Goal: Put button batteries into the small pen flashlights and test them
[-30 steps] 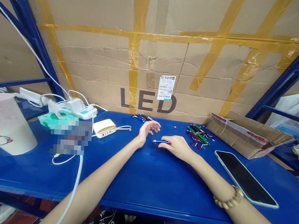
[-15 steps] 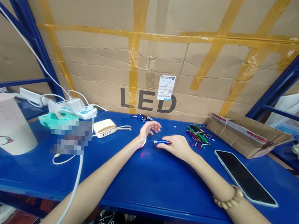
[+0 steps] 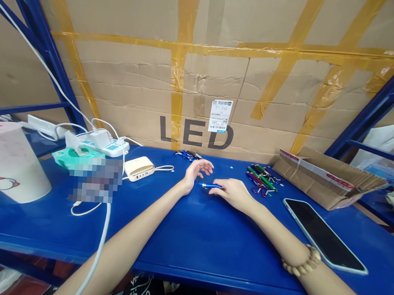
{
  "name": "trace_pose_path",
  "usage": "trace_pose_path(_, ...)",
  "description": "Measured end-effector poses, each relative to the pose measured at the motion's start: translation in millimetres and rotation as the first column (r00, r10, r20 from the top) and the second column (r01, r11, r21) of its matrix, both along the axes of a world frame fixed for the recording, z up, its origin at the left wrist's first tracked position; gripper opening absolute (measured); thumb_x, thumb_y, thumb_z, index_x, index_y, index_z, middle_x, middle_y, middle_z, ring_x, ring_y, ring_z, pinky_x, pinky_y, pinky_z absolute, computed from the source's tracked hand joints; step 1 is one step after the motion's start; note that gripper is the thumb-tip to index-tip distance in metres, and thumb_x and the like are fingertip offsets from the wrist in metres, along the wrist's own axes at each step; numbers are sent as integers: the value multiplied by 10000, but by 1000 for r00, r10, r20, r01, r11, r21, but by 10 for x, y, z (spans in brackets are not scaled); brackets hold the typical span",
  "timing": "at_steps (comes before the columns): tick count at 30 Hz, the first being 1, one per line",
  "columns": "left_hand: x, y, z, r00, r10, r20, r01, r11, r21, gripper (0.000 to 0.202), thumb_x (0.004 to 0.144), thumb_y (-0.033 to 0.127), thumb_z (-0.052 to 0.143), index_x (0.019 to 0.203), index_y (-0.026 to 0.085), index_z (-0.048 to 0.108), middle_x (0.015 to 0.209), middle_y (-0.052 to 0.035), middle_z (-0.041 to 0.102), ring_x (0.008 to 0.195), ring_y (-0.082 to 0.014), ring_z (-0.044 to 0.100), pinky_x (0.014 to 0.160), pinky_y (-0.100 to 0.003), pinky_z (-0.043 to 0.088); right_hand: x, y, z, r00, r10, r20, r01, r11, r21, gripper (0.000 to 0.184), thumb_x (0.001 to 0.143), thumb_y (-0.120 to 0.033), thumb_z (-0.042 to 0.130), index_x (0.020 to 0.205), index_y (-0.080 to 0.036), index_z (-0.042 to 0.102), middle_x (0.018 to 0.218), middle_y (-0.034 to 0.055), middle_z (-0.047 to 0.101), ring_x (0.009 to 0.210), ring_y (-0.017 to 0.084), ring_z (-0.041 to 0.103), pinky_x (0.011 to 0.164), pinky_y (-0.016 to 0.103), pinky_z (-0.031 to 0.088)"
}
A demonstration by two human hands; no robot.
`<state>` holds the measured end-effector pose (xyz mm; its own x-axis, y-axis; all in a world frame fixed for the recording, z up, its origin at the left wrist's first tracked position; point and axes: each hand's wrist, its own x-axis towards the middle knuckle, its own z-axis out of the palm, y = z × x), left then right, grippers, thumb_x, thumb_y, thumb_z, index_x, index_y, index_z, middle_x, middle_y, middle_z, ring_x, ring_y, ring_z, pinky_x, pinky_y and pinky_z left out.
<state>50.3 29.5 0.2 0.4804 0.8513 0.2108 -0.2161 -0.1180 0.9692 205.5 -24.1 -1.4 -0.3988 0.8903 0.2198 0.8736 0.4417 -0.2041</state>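
Observation:
My right hand (image 3: 237, 194) is closed around a slim blue flashlight (image 3: 211, 185), its silver end pointing left. My left hand (image 3: 197, 174) is held with fingers curved and apart just past that end, with nothing in it. A few more blue flashlights (image 3: 186, 155) lie behind my left hand. To the right of my right hand is a pile of green, red and purple flashlights (image 3: 262, 177) with coloured carabiner clips. Most of the held flashlight's back half is hidden by my fingers.
A phone (image 3: 325, 235) lies at the right, in front of an open cardboard box (image 3: 315, 183). On the left are a cream power bank (image 3: 138, 168), a tissue pack (image 3: 78, 158), a power strip (image 3: 115, 148), a paper cup (image 3: 15, 167) and a white cable (image 3: 99, 248). Taped cardboard (image 3: 137, 86) stands behind.
The bright light on my left wrist and the reddish spot on the table are gone. My hands stay nearly in place, and the flashlight has shifted slightly left. The view has moved a little.

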Motion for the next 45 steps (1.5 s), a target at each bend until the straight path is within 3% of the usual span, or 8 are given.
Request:
trace_pose_path(15, -9, -5, -4, 1000, -4, -20, 4, 1000, 5, 374, 743, 383, 272, 771, 152, 563, 755, -63, 568, 689, -152, 492, 573, -241, 333, -44, -39, 19, 995, -90, 37, 88, 994, 57, 521, 759, -647, 394, 534, -195, 520, 546, 3, 588, 539, 129, 527, 482, 221, 201)
trace_pose_path(22, -5, 6, -20, 1000, -13, -22, 12, 1000, -4, 377, 744, 384, 275, 775, 150, 569, 750, -60, 569, 687, -150, 496, 572, -242, 334, -51, -51, 33, 996, -71, 45, 69, 996, 49, 516, 804, -611, 348, 582, -206, 578, 601, 11, 625, 583, 138, 558, 492, 223, 228)
trace_pose_path(28, 1, 5, -19, 1000, -18, -1, 18, 1000, -7, 360, 753, 357, 277, 756, 146, 568, 730, -58, 573, 672, -142, 496, 555, -240, 326, -16, -35, 6, 1000, 24, -7, -24, 1000, -1, 392, 868, -517, 315, 919, -281, 623, 834, 2, 681, 754, 155, 609, 584, 221, 315)
trace_pose_path(36, 0, 6, -16, 1000, -27, -6, 27, 1000, -6, 356, 742, 375, 281, 751, 152, 559, 730, -59, 569, 675, -150, 490, 564, -249, 312, -28, -25, 10, 999, 6, 32, -6, 1000, -9, 393, 842, -531, 372, 758, -236, 619, 743, 2, 673, 688, 154, 603, 543, 218, 288)
trace_pose_path(45, 13, -3, -32, 999, -32, -43, 32, 999, 5, 344, 732, 352, 287, 761, 139, 555, 722, -51, 550, 681, -142, 477, 571, -235, 311, -31, -17, 5, 999, -39, -23, 39, 999, -4, 393, 840, -541, 366, 773, -234, 602, 706, -11, 651, 667, 139, 589, 531, 210, 272)
